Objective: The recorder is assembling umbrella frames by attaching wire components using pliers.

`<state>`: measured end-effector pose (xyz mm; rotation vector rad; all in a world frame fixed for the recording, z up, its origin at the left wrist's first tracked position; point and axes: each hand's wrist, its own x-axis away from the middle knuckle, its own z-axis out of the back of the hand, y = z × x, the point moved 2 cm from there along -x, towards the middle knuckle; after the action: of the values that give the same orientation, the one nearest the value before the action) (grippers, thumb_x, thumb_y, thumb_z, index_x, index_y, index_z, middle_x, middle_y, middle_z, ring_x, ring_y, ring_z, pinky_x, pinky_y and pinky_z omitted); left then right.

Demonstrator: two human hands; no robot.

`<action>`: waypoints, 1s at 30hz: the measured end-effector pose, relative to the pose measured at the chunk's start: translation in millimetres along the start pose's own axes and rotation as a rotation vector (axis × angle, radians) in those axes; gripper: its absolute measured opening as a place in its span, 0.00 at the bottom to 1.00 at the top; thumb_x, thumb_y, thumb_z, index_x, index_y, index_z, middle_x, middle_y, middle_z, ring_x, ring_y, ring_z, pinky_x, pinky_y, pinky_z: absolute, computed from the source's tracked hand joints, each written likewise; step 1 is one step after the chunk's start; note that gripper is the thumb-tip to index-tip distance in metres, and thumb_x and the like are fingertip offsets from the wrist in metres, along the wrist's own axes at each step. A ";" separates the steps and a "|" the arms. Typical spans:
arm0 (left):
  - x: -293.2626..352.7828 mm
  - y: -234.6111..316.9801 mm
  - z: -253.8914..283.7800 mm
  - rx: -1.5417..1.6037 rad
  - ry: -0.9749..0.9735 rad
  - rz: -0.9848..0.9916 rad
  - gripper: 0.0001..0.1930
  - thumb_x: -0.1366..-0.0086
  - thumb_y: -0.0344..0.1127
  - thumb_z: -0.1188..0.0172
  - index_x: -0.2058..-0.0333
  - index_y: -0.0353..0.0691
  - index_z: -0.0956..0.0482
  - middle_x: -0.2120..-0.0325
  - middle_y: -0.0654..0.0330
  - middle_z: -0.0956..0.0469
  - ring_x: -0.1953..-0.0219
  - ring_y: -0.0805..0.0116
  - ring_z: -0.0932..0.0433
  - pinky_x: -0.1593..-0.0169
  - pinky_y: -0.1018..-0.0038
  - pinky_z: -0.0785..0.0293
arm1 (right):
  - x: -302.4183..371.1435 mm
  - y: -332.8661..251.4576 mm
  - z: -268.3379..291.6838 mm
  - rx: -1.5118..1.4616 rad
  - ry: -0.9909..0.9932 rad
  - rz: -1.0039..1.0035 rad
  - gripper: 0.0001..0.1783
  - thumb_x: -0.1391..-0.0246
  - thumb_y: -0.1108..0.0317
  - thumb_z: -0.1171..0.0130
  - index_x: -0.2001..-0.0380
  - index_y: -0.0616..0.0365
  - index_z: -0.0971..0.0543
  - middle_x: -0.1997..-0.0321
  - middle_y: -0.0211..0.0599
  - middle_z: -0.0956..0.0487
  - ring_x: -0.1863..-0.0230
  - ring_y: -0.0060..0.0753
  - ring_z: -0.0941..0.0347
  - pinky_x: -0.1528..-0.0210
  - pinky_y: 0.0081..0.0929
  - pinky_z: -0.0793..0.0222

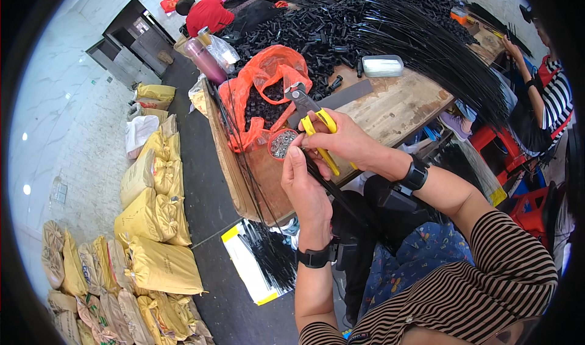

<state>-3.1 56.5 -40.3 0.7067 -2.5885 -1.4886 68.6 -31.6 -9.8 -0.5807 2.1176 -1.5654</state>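
Observation:
My right hand point(347, 139) is closed round a pair of pliers point(318, 118) with yellow handles and dark jaws pointing away from me. My left hand point(306, 190) pinches the end of a thin black rod point(337, 192) that slants back toward my lap. The fingertips of both hands meet at that end, and any small part between them is hidden. Just beyond them stands a small red bowl point(281, 144) of little silvery metal pieces. An orange plastic bag point(241, 95) behind it lies open, with small black parts point(263, 115) inside.
A big heap of black fittings point(292, 40) and long black rods point(426, 59) covers the back of the wooden table point(402, 101). A clear container point(382, 65) and a pink bottle point(205, 60) stand there. Yellow sacks point(161, 263) line the left. Co-workers sit at far left and right.

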 end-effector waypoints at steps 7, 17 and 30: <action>0.6 0.5 0.8 0.005 0.004 -0.006 0.22 0.28 0.47 0.54 0.49 0.32 0.29 0.71 0.61 0.29 0.77 0.75 0.31 0.74 0.80 0.35 | 1.3 -0.1 1.1 0.123 0.016 0.010 0.16 0.50 0.73 0.39 0.58 0.62 0.29 0.70 0.30 0.24 0.73 0.18 0.27 0.70 0.20 0.31; 1.0 1.8 2.7 -0.013 -0.011 0.009 0.23 0.29 0.48 0.54 0.49 0.33 0.30 0.72 0.62 0.29 0.77 0.75 0.31 0.74 0.79 0.36 | 3.6 -7.4 4.9 0.334 -0.075 0.094 0.16 0.50 0.72 0.38 0.57 0.60 0.27 0.66 0.28 0.25 0.67 0.15 0.30 0.64 0.19 0.33; 1.8 4.6 1.5 0.120 -0.128 0.104 0.26 0.28 0.49 0.57 0.42 0.33 0.36 0.71 0.60 0.30 0.76 0.75 0.33 0.72 0.77 0.38 | -7.7 -17.3 19.6 0.202 -0.390 0.052 0.16 0.48 0.75 0.41 0.56 0.60 0.29 0.60 0.34 0.22 0.66 0.20 0.27 0.62 0.22 0.29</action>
<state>-6.8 58.9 -37.5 0.4936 -2.7817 -1.4024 87.4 -47.1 2.4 -0.6900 1.6542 -1.4750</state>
